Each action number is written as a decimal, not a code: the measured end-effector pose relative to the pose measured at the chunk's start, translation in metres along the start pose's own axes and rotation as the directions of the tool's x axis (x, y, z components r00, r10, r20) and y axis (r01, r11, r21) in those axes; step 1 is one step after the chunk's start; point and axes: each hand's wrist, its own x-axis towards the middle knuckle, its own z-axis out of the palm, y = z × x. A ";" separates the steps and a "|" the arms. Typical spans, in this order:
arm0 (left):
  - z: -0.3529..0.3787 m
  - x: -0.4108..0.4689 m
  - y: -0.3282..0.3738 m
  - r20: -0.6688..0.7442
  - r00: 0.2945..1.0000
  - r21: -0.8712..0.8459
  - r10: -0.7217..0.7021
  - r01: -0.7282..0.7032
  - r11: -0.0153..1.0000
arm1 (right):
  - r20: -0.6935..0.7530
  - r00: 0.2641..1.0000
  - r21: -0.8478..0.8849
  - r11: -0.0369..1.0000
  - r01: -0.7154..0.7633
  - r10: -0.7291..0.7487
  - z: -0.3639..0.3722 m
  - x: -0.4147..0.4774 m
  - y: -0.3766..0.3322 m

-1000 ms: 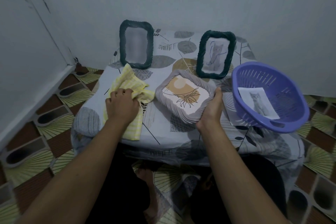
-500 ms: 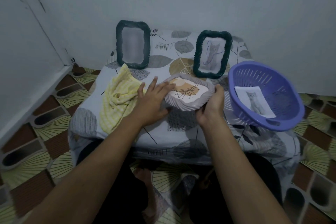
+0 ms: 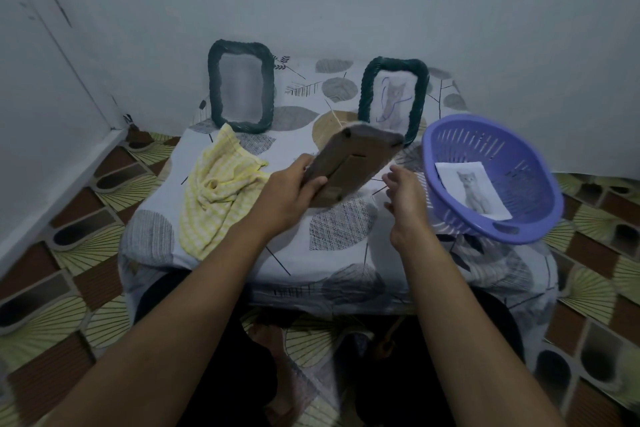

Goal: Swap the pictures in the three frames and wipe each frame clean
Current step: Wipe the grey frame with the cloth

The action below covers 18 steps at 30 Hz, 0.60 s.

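We could read no text, label, brand or number anywhere. The sheet point(image 3: 472, 192) in the purple basket point(image 3: 502, 149) at the right bore only a cat picture. The brown back of the tilted frame point(image 3: 349, 163) showed no legible marking.

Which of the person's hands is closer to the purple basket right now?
The right hand: it hovers open just beside the purple basket, not touching it. The left hand is farther away, gripping the grey frame, whose back faces the camera.
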 end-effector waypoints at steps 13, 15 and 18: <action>0.003 -0.009 0.004 0.257 0.886 -0.707 -0.386 0.444 0.550 | 0.424 0.902 0.169 0.986 0.009 -0.081 0.002 -0.010 0.008; 0.003 -0.010 0.001 0.233 0.872 -0.710 -0.430 0.455 0.537 | 0.432 0.897 0.189 0.982 0.007 -0.090 0.004 -0.010 0.008; 0.002 -0.007 0.003 0.079 0.849 -0.551 -0.523 0.474 0.687 | 0.434 0.896 0.213 0.977 -0.004 -0.091 0.008 -0.013 0.010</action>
